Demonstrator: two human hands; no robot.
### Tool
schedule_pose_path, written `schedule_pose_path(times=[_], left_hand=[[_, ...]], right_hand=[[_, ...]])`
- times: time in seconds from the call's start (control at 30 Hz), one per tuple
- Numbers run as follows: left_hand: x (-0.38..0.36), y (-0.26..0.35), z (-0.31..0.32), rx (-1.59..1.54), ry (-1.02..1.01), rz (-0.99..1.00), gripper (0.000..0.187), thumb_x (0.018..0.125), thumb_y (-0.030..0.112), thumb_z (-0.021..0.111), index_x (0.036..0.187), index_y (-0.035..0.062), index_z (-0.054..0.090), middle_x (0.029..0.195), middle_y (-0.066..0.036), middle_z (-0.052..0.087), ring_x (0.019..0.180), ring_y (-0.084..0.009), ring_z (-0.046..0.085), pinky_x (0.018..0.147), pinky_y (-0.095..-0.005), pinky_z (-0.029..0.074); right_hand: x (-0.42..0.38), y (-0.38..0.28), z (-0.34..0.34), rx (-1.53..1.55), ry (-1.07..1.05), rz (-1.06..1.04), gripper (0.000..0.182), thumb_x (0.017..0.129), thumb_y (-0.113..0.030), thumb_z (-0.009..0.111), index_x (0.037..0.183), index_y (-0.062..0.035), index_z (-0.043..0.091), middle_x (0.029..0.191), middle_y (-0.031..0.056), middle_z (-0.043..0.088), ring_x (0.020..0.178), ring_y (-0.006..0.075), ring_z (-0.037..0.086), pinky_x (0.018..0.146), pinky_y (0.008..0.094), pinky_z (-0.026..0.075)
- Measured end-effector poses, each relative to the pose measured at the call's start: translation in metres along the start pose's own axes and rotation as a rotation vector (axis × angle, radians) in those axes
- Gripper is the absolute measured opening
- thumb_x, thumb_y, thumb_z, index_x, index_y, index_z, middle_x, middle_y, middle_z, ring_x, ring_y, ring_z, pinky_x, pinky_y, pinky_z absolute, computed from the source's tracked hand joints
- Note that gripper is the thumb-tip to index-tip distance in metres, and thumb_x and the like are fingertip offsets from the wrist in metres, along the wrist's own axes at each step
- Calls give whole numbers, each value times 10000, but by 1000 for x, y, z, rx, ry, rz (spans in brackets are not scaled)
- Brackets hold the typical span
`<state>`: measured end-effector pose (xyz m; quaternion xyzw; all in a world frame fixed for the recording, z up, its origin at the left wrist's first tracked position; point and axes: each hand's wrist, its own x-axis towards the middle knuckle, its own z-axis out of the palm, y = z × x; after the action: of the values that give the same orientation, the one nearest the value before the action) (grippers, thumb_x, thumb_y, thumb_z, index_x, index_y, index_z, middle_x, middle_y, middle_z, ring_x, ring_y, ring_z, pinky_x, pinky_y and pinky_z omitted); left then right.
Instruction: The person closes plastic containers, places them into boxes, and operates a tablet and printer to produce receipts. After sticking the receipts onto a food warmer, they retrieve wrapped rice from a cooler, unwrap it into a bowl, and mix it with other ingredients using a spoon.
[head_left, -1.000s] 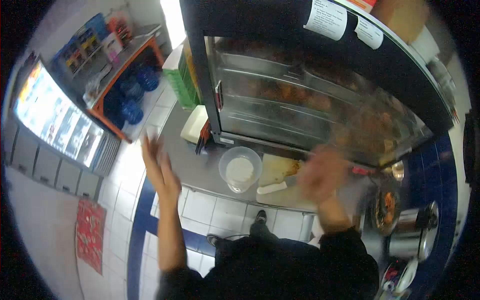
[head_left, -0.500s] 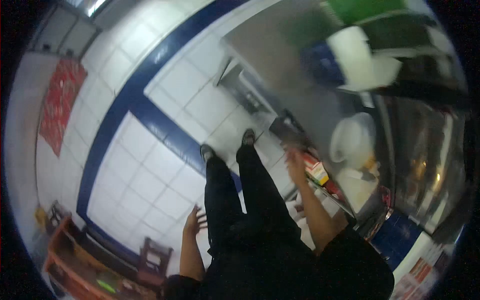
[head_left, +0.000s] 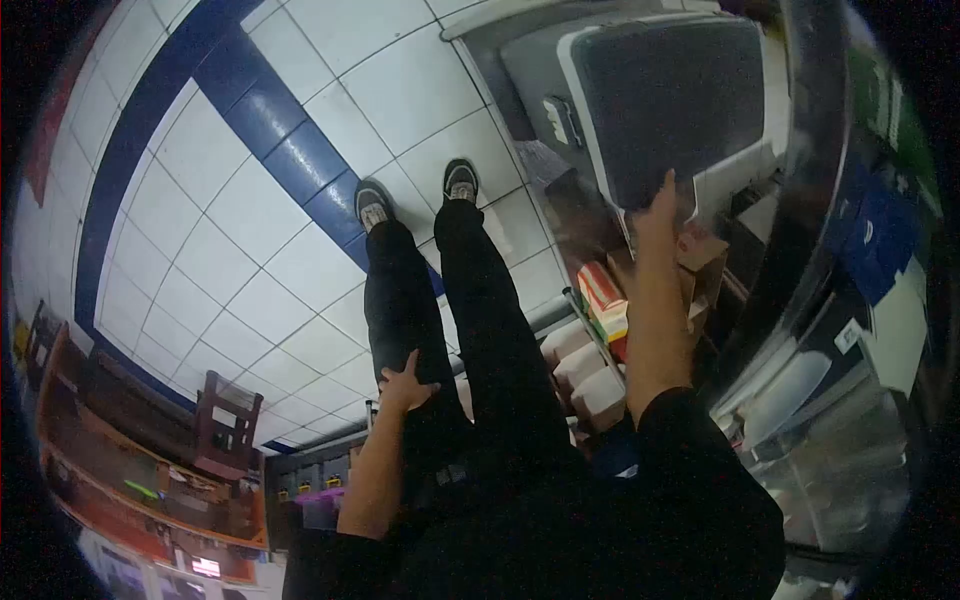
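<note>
My right hand (head_left: 655, 212) reaches out under the counter with a finger stretched out. It overlaps the near edge of a large box's dark grey lid (head_left: 675, 100) with a pale rim. A latch-like fitting (head_left: 563, 120) shows on the box's left side. Beneath my right forearm lie a red, white and yellow packet (head_left: 604, 300) and a brown cardboard box (head_left: 703, 268). My left hand (head_left: 405, 387) hangs in front of my left thigh, fingers spread, holding nothing.
Pale boxes (head_left: 585, 372) sit on a low shelf beside my right leg. A metal counter edge (head_left: 800, 200) runs along the right, with a blue box (head_left: 880, 235) above. White tiles with a blue band (head_left: 300, 165) cover the floor. A dark wooden chair (head_left: 225, 425) stands at left.
My view has swung toward the lower shelf, bringing the grey-lidded box into sight. My right arm has stretched forward to its lid; my left hand stays spread near my leg.
</note>
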<state>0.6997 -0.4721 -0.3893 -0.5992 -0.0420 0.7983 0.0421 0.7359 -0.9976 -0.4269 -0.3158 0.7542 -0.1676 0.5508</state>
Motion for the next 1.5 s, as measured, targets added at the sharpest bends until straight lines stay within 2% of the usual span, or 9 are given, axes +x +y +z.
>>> schedule_pose_path(times=[0.1, 0.27, 0.47, 0.53, 0.57, 0.7, 0.77, 0.83, 1.5], left_hand=[[1, 4, -4, -15, -5, -6, 1017, 741, 584, 743, 1527, 435, 116, 1541, -338, 118, 1360, -566, 276, 1049, -621, 356], [8, 5, -2, -14, 8, -40, 1004, 736, 566, 756, 1520, 444, 140, 1543, -325, 132, 1364, -555, 273, 1034, -642, 352], [8, 8, -8, -1, -16, -28, 981, 730, 543, 767, 1511, 425, 183, 1501, -358, 171, 1358, -542, 286, 1043, -618, 357], [19, 3, 0, 11, 19, -2, 967, 731, 546, 766, 1504, 428, 197, 1489, -355, 187, 1352, -545, 292, 1051, -607, 355], [22, -2, 4, 5, 47, -3, 952, 731, 548, 765, 1497, 430, 211, 1476, -353, 204, 1346, -547, 298, 1059, -597, 353], [23, -2, 8, 25, 62, -14, 935, 731, 552, 763, 1488, 423, 229, 1465, -345, 217, 1334, -554, 304, 1071, -597, 338], [26, -3, 13, -17, 68, -2, 921, 735, 545, 764, 1482, 417, 241, 1460, -356, 217, 1333, -566, 290, 1059, -626, 324], [24, 1, 9, -38, 64, -9, 918, 739, 537, 763, 1483, 412, 241, 1455, -362, 220, 1334, -574, 281, 1053, -637, 318], [32, 17, 23, -32, 157, 13, 821, 757, 483, 751, 1455, 329, 346, 1413, -427, 246, 1293, -570, 327, 1065, -627, 292]], right_hand=[[23, -9, -8, 129, -164, -101, 762, 968, -509, 473, 1521, -45, 229, 1547, 155, 310, 1399, 325, 345, 1135, 470, 293], [-31, -51, -51, 385, -292, -512, 629, 987, -407, 436, 1476, -36, 296, 1468, 169, 387, 1318, 320, 421, 1094, 463, 345], [-91, -88, -21, 359, -878, -665, 486, 1011, -284, 390, 1421, -24, 377, 1374, 187, 479, 1220, 315, 513, 1046, 455, 408], [-79, -72, 46, -43, -538, -739, 450, 1006, -184, 389, 1416, 0, 370, 1308, 193, 534, 1171, 294, 584, 1016, 373, 476], [-53, -67, 72, -111, -446, -564, 449, 1016, -238, 399, 1395, 4, 399, 1303, 177, 543, 1163, 278, 587, 971, 346, 497], [70, -23, 128, -376, -569, -330, 462, 984, -223, 547, 1404, -66, 438, 1284, 149, 554, 1145, 265, 567, 986, 438, 458], [98, -6, 151, -966, -422, -777, 475, 993, -243, 529, 1421, -71, 418, 1325, 161, 528, 1194, 280, 538, 1014, 453, 432], [115, -5, 175, -1111, -293, -918, 478, 992, -249, 531, 1420, -70, 419, 1326, 161, 527, 1194, 280, 538, 1013, 453, 432], [160, -6, 201, -1207, -143, -996, 509, 978, -304, 551, 1410, -65, 431, 1331, 155, 525, 1190, 280, 535, 1004, 455, 434]])
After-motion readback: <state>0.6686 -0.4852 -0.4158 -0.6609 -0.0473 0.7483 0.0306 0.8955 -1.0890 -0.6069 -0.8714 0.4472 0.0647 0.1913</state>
